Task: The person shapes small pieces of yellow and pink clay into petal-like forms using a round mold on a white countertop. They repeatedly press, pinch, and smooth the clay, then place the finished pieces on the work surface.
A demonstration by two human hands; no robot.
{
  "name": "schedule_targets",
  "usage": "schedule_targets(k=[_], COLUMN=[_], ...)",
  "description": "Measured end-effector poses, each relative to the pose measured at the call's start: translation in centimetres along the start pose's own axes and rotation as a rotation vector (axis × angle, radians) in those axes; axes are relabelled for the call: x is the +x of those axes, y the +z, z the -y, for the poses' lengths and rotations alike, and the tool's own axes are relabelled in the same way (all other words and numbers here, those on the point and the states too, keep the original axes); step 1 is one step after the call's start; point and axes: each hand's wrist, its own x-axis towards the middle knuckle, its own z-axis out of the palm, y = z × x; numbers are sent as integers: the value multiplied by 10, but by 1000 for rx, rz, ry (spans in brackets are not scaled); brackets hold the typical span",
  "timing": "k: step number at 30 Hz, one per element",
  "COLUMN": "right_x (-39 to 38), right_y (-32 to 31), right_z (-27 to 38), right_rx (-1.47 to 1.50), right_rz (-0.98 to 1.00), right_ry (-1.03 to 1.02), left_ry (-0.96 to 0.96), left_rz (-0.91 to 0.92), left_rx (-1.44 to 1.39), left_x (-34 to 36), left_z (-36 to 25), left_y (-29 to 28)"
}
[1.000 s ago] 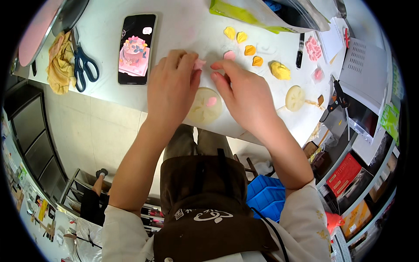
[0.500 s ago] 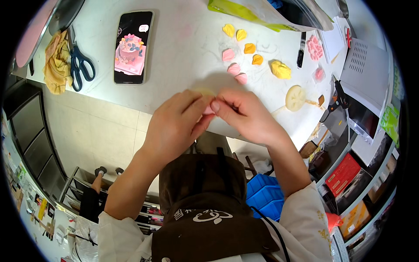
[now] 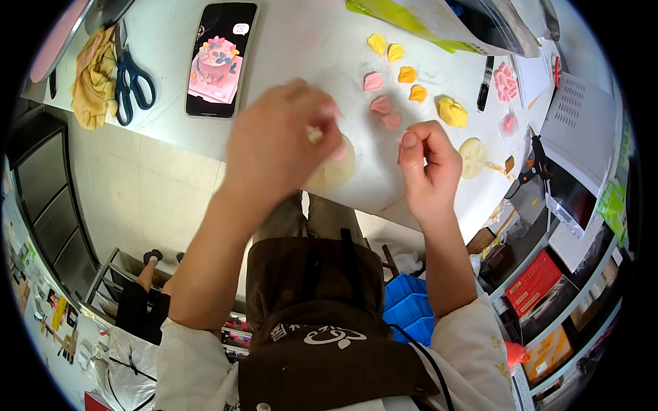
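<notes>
My left hand (image 3: 274, 147), smeared by motion, is curled over the near edge of the table, with a bit of pink modelling paste (image 3: 332, 109) at its fingertips. Partly behind it is a pale round disc (image 3: 332, 171), and a small pink spot shows beside the fingers there. My right hand (image 3: 430, 168) is raised apart from it, thumb and forefinger pinched; a tiny pale edge shows there, too small to name. Beyond the hands lie pink petals (image 3: 381, 104), yellow petals (image 3: 376, 44), orange petals (image 3: 407, 75) and a yellow flower bud (image 3: 452, 111).
A phone (image 3: 221, 61) showing a pink cake, dark scissors (image 3: 130, 85) and a yellow cloth (image 3: 94, 82) lie at left. At right are another pale disc (image 3: 472, 158), a black marker (image 3: 485, 83), a pink flower mould (image 3: 506, 82) and a glue gun (image 3: 534, 161). Blue bins (image 3: 409, 308) stand below.
My hands have come apart from their shared pinch on the pink paste. The left moved up and left, the right moved to the right. A pale disc now shows by the left hand.
</notes>
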Motion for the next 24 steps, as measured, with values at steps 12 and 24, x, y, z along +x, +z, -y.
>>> schedule_targets(k=[12,24], right_x=[-2,-11], right_y=[46,12], right_z=[-24,-23], right_rx=[-393,-627], right_rz=[76,367], right_ry=[-584,-545], left_ry=[-4,206], left_rz=[-89,92], left_rx=[-34,159], left_x=[-33,-97], left_z=[5,-9], left_y=[7,31])
